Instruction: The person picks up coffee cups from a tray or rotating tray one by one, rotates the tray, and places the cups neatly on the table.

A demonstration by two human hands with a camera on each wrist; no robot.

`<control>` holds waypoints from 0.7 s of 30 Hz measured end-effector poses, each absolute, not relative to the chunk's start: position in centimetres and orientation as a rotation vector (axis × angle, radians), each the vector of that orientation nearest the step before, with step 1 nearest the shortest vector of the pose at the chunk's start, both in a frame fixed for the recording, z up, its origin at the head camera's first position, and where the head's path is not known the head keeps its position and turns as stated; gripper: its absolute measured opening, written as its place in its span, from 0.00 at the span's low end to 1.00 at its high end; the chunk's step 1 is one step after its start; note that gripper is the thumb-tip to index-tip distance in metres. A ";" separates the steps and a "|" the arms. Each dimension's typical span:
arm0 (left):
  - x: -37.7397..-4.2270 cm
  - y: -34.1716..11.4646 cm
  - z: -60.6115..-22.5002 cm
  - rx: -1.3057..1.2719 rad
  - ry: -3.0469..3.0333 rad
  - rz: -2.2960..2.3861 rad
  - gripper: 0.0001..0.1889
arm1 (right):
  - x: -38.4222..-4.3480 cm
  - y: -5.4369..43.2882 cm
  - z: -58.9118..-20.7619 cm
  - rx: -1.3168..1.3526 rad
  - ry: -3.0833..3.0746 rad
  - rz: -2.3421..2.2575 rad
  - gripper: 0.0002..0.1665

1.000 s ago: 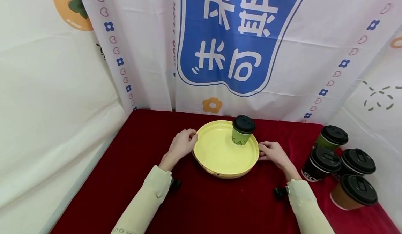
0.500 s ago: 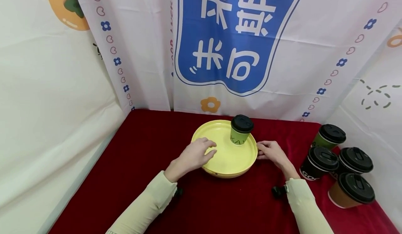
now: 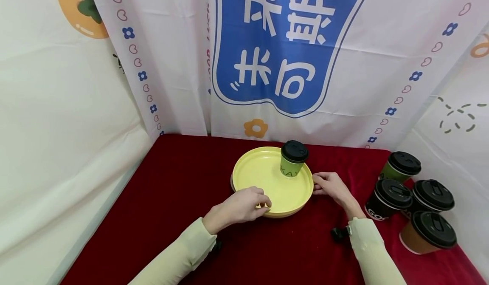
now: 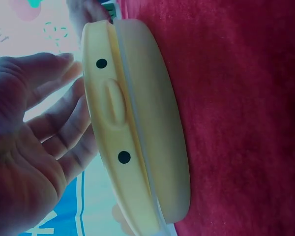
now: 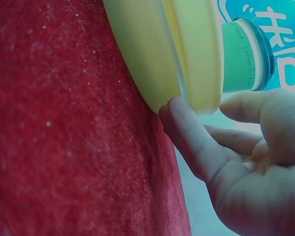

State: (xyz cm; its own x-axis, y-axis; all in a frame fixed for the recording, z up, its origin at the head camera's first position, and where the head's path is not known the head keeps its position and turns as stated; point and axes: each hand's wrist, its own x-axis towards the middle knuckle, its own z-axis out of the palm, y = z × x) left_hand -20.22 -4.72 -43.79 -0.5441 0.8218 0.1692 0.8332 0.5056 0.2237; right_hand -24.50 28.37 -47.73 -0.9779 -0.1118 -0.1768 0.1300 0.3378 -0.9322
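A round yellow tray (image 3: 259, 174) sits on the red cloth, its upper part split from a paler base by a seam. A green paper cup (image 3: 292, 167) with a black lid stands upright on it, towards the back right. My left hand (image 3: 242, 204) is at the tray's front rim, fingers loosely bent, fingertips right at the edge. In the left wrist view two black dots and a raised beak shape (image 4: 115, 104) mark the tray's side. My right hand (image 3: 334, 188) pinches the tray's right edge, thumb at the upper rim and fingers (image 5: 187, 125) lower by the seam.
At the right of the red cloth (image 3: 183, 170) stand several lidded cups: a green cup (image 3: 395, 173), black cups, one of them a black cup (image 3: 376, 208), and a brown cup (image 3: 416, 238). A white printed curtain (image 3: 183, 64) hangs behind.
My left hand has left the tray's left edge and moved across to the front rim, towards me and to the right. The right hand and the cup keep their places.
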 end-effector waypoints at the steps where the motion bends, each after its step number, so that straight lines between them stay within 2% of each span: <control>1: -20.1 -4.7 -43.7 -1.490 -2.687 -0.416 0.06 | -24.5 28.4 -47.7 0.011 2.391 -1.695 0.27; 21: -20.2 -5.6 -43.8 -1.503 -2.696 -0.295 0.05 | -24.4 28.5 -47.6 -0.049 2.385 -1.669 0.29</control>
